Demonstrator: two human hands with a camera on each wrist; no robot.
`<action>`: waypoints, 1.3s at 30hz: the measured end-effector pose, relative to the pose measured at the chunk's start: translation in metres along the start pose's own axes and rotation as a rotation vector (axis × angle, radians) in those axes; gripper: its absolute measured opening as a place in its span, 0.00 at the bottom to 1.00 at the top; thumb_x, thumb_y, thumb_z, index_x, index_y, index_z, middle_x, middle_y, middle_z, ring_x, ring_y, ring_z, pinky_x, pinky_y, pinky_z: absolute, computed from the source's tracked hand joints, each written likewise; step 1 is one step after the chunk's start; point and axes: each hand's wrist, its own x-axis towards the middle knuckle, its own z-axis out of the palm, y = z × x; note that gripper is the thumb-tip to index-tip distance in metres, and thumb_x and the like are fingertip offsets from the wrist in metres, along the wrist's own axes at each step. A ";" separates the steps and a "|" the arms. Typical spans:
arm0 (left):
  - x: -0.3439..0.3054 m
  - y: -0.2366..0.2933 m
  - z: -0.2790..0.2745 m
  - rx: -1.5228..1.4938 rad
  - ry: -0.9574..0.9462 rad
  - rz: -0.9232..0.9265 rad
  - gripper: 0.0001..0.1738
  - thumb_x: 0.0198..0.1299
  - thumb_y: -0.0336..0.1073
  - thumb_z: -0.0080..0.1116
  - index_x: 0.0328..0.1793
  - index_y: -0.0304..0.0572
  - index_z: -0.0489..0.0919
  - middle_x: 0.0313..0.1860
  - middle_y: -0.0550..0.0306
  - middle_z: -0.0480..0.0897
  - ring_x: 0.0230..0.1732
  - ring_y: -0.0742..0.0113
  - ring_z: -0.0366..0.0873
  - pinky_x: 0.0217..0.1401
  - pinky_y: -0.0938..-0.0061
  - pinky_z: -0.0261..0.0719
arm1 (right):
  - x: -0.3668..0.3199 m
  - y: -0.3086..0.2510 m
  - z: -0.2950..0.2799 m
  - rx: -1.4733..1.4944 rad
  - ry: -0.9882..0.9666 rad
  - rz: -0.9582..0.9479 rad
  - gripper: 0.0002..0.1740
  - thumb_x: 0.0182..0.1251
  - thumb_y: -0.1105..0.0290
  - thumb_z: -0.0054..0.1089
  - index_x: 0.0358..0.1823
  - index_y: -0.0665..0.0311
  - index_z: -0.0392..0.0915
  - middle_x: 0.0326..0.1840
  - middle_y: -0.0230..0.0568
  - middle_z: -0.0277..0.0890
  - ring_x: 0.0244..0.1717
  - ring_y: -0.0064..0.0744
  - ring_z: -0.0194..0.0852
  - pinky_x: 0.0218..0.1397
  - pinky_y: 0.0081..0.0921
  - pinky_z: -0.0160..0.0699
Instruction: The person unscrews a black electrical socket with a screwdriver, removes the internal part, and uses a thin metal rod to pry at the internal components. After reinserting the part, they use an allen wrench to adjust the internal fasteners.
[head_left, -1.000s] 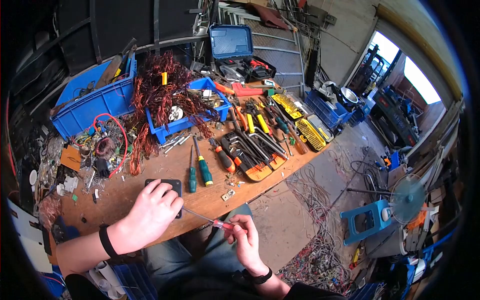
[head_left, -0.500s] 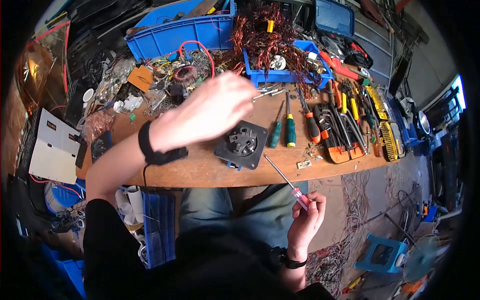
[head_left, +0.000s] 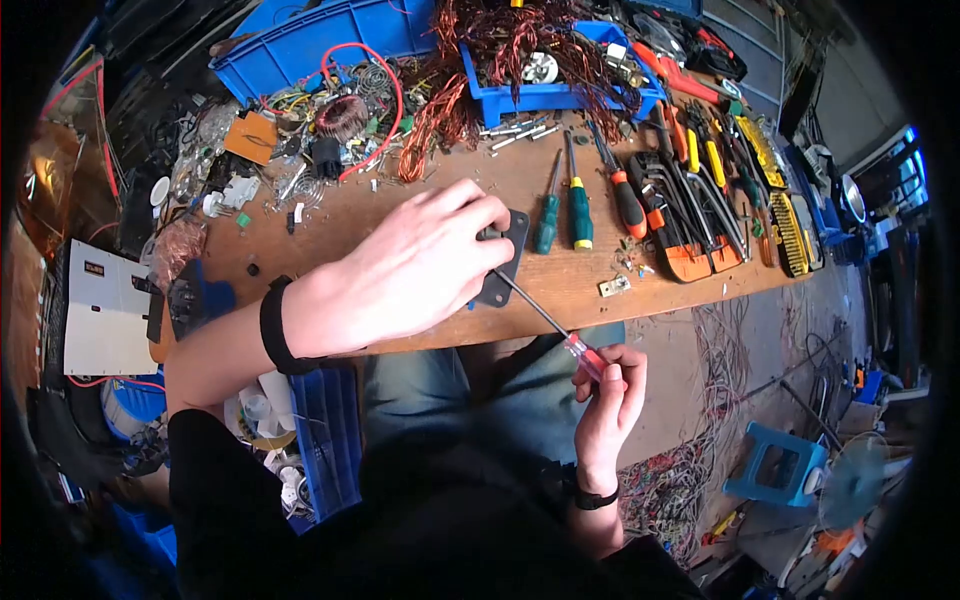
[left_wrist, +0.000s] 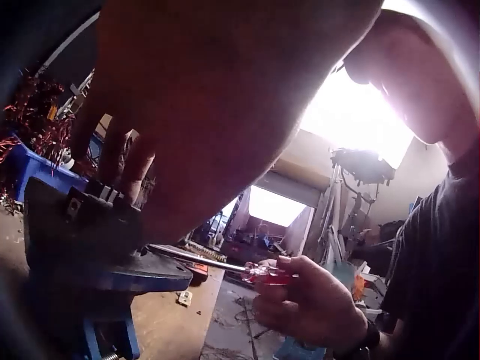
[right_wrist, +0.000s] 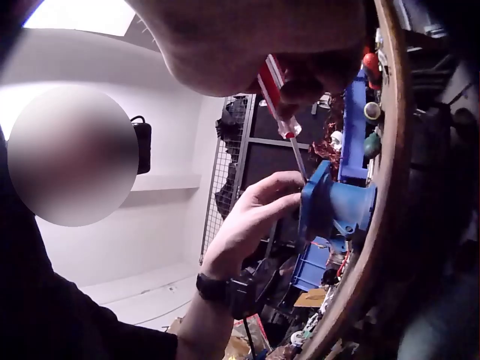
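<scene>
My left hand (head_left: 400, 265) lies over a square black-flanged socket (head_left: 517, 243) near the table's front edge. Its curled fingers grip the socket's face, hiding most of it. From the side, the right wrist view shows the socket's blue housing (right_wrist: 351, 206) standing on the table. Beyond the edge, my right hand (head_left: 612, 395) holds a screwdriver (head_left: 588, 358) by its clear red handle. The shaft points up and left, its tip at the flange beside my left fingers and hidden there. Two green-handled screwdrivers (head_left: 580, 222) lie to the socket's right.
Further right are an orange-and-black screwdriver (head_left: 629, 208), a hex key set (head_left: 690, 225) and a yellow bit case (head_left: 788, 232). Behind stands a blue bin (head_left: 490, 100) heaped with copper wire. Loose electronic scrap (head_left: 300, 150) covers the back left. A small metal piece (head_left: 614, 287) lies near the front edge.
My left hand lifted off the socket half a second ago, showing its round contact face, and is now back on it. The screwdriver's tip stood apart then and now meets the flange. The head view has swung left.
</scene>
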 end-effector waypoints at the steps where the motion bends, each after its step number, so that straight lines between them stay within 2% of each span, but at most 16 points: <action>1: 0.001 -0.001 0.000 0.010 -0.013 0.002 0.12 0.61 0.30 0.72 0.51 0.41 0.87 0.59 0.51 0.83 0.63 0.49 0.80 0.65 0.55 0.87 | -0.001 0.001 -0.001 0.025 -0.007 -0.003 0.13 0.94 0.63 0.51 0.59 0.66 0.74 0.39 0.35 0.80 0.34 0.18 0.71 0.40 0.18 0.70; 12: 0.011 0.003 -0.006 0.020 -0.088 -0.006 0.10 0.61 0.29 0.74 0.48 0.44 0.88 0.59 0.53 0.82 0.64 0.50 0.80 0.61 0.56 0.88 | -0.002 0.000 -0.001 -0.003 -0.018 -0.017 0.12 0.93 0.64 0.52 0.60 0.67 0.73 0.44 0.37 0.81 0.35 0.19 0.72 0.41 0.20 0.73; 14: 0.012 0.001 -0.005 0.041 -0.097 0.003 0.11 0.61 0.29 0.74 0.49 0.45 0.88 0.58 0.54 0.83 0.63 0.50 0.81 0.61 0.56 0.88 | -0.004 -0.003 -0.001 -0.006 -0.018 -0.025 0.13 0.92 0.64 0.54 0.60 0.68 0.73 0.45 0.39 0.82 0.36 0.21 0.76 0.42 0.21 0.76; 17: 0.013 0.001 -0.007 0.041 -0.114 0.004 0.11 0.61 0.28 0.74 0.49 0.45 0.87 0.57 0.54 0.82 0.63 0.50 0.81 0.61 0.56 0.86 | -0.006 -0.006 -0.003 -0.081 -0.070 -0.093 0.16 0.90 0.64 0.57 0.61 0.72 0.72 0.49 0.45 0.85 0.42 0.28 0.85 0.50 0.27 0.85; 22: 0.017 0.003 -0.010 0.033 -0.129 0.013 0.11 0.61 0.28 0.74 0.50 0.43 0.87 0.57 0.54 0.82 0.63 0.49 0.81 0.62 0.56 0.84 | -0.005 -0.012 -0.002 -0.113 -0.040 -0.040 0.15 0.90 0.65 0.57 0.61 0.72 0.73 0.49 0.46 0.86 0.41 0.28 0.86 0.50 0.28 0.86; 31: 0.019 0.005 -0.012 0.028 -0.164 -0.036 0.10 0.63 0.28 0.73 0.49 0.41 0.87 0.57 0.53 0.82 0.63 0.48 0.80 0.64 0.54 0.81 | -0.003 -0.015 -0.003 -0.150 -0.077 -0.086 0.13 0.89 0.67 0.56 0.59 0.71 0.72 0.47 0.47 0.87 0.39 0.27 0.86 0.48 0.27 0.86; 39: 0.019 0.004 -0.012 0.024 -0.173 -0.049 0.09 0.63 0.28 0.72 0.49 0.40 0.87 0.56 0.53 0.81 0.63 0.48 0.80 0.64 0.54 0.81 | -0.004 -0.015 -0.003 -0.147 -0.025 -0.116 0.14 0.89 0.65 0.57 0.58 0.71 0.72 0.45 0.46 0.86 0.38 0.26 0.85 0.47 0.27 0.85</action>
